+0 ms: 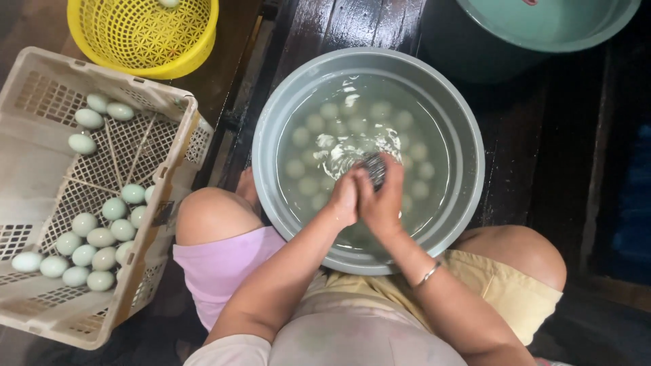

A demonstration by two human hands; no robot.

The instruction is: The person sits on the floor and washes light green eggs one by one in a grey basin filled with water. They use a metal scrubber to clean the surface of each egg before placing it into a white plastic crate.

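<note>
Both hands, left (344, 196) and right (384, 198), clasped a scourer (372, 167) over the basin (468, 169); hard scrubbing risked cracking submerged eggs (313, 123).

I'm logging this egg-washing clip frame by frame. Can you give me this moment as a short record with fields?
setting: dark wooden floor, person seated over a grey basin of water
in basin: many pale eggs under water
left hand: pressed against the right, over the water
right hand: holds a metal scrubber; any egg between the hands is hidden
beside: beige crate with pale green eggs, yellow basket, teal tub
</note>
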